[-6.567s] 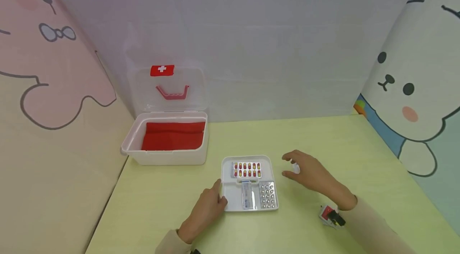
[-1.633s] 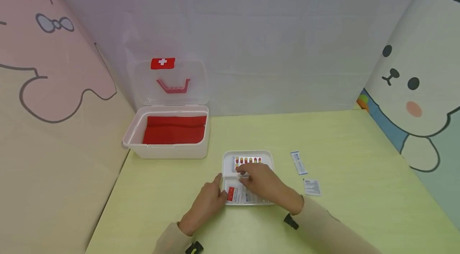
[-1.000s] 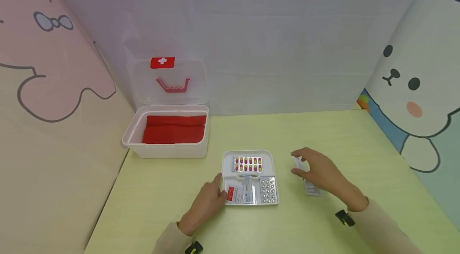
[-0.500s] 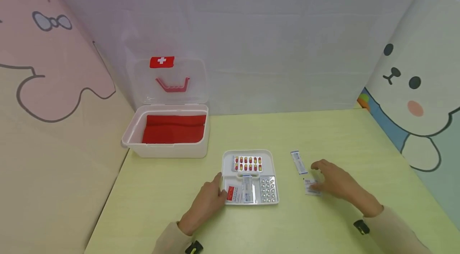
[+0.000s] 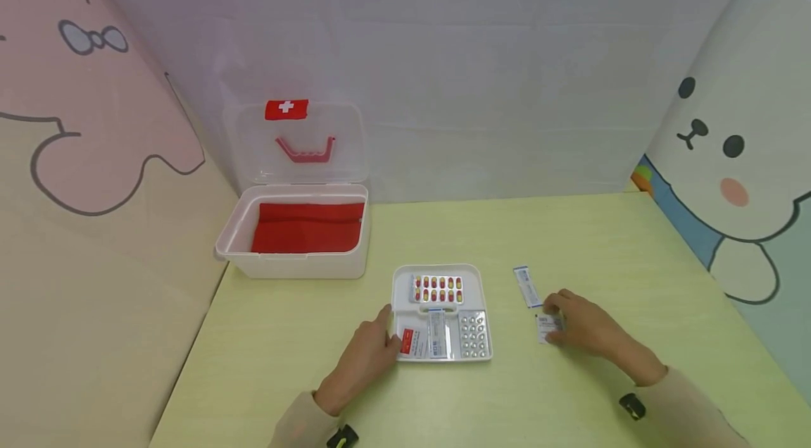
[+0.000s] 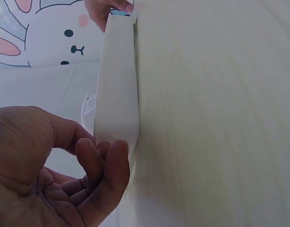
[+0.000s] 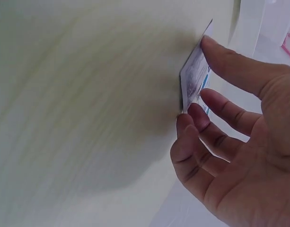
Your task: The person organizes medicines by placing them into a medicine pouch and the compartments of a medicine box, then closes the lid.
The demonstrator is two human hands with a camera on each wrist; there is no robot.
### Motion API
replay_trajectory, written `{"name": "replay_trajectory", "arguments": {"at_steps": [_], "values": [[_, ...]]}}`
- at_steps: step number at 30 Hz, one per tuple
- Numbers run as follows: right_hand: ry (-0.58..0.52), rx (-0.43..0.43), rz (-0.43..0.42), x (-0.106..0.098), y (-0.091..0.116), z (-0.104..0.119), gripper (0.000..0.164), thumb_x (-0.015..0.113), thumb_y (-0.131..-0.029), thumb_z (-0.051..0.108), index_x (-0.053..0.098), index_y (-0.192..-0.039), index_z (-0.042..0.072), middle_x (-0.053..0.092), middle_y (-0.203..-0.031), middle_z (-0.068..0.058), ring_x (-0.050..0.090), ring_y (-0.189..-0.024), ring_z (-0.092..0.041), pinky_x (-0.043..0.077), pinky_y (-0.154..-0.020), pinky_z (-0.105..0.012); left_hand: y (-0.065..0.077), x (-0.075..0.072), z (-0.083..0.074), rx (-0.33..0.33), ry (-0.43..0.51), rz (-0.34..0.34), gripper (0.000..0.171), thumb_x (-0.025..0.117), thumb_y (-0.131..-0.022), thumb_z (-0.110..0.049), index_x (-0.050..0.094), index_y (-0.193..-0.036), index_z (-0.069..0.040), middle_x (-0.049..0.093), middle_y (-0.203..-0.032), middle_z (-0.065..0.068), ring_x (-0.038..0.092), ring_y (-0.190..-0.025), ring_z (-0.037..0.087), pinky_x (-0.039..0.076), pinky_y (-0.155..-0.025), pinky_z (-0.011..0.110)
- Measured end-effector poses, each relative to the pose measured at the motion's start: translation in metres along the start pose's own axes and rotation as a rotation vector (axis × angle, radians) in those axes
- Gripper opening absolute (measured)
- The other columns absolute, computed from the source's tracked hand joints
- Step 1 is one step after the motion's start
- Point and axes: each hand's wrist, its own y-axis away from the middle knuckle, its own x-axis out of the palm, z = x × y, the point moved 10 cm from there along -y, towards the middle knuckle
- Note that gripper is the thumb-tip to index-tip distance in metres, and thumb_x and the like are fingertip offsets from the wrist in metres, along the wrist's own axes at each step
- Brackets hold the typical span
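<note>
— How are the hands placed?
— By the right hand (image 5: 586,325), a small white packet (image 5: 545,330) is pinched at its edges between thumb and fingers; whether it is fully clear of the table (image 5: 608,244) cannot be told. By the left hand (image 5: 362,358), the white tray (image 5: 436,267) is held at its left edge, with curled fingers set against the side wall.
— Where is the packet seen?
— To the right of the tray, apart from it, and just beside 1 narrow sachet (image 5: 527,286) that is laid flat, farther from the person.
— And what is contained in the tray?
— In the far part, a capsule blister (image 5: 437,289) is laid, its capsules set in 2 rows of 6. In the near part, from left to right, a red-and-white packet (image 5: 408,341), a narrow clear packet (image 5: 437,334) and a silver blister (image 5: 473,334) are held.
— Behind these?
— At the far left, a white box (image 5: 304,265) is placed, lined with a red cloth (image 5: 307,229); its clear lid (image 5: 345,145) is raised.
</note>
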Motion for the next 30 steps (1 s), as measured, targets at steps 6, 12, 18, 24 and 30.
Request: {"name": "replay_trajectory", "arguments": {"at_steps": [6,12,18,24,30], "values": [[-0.051,0.014,0.017,0.002,0.001,-0.003,0.038,0.078,-0.07,0.024,0.057,-0.098,0.007,0.052,-0.09,0.0,0.046,-0.074,-0.013,0.047,-0.068,-0.039,0.0,0.001,0.001,-0.023,0.005,0.013,0.058,0.053,-0.084,-0.014,0.034,-0.134,0.008,0.043,-0.054,-0.004,0.041,-0.049,0.007,0.033,-0.041,0.026],[-0.094,0.036,0.035,0.005,0.002,-0.007,0.038,0.077,-0.07,0.026,0.055,-0.096,0.011,0.054,-0.089,0.002,0.046,-0.074,-0.013,0.046,-0.069,-0.039,0.0,0.001,0.0,-0.015,0.007,0.007,0.058,0.053,-0.083,-0.013,0.034,-0.134,0.008,0.043,-0.054,-0.005,0.04,-0.048,0.006,0.032,-0.04,0.025],[-0.153,0.039,0.03,0.001,0.004,-0.006,0.027,0.071,-0.078,0.015,0.053,-0.098,0.014,0.058,-0.086,-0.001,0.044,-0.065,-0.013,0.043,-0.058,-0.033,0.001,0.001,0.001,-0.021,0.004,0.009,0.058,0.053,-0.084,-0.013,0.034,-0.134,0.008,0.043,-0.055,-0.004,0.041,-0.049,0.007,0.032,-0.041,0.025],[-0.165,-0.019,-0.083,-0.025,0.003,0.006,0.019,0.062,-0.083,0.004,0.055,-0.099,0.012,0.059,-0.083,0.0,0.045,-0.062,-0.009,0.043,-0.053,-0.029,0.002,0.002,0.001,-0.045,-0.001,0.029,0.058,0.054,-0.085,-0.015,0.034,-0.135,0.006,0.045,-0.056,-0.003,0.044,-0.051,0.008,0.035,-0.042,0.025],[-0.178,-0.098,-0.183,-0.049,-0.004,0.034,0.019,0.062,-0.084,0.005,0.057,-0.101,0.013,0.058,-0.078,0.006,0.05,-0.066,-0.008,0.045,-0.054,-0.029,0.002,0.001,0.001,-0.054,-0.009,0.034,0.057,0.054,-0.086,-0.016,0.034,-0.135,0.005,0.047,-0.058,-0.003,0.045,-0.053,0.008,0.037,-0.044,0.025]]}}
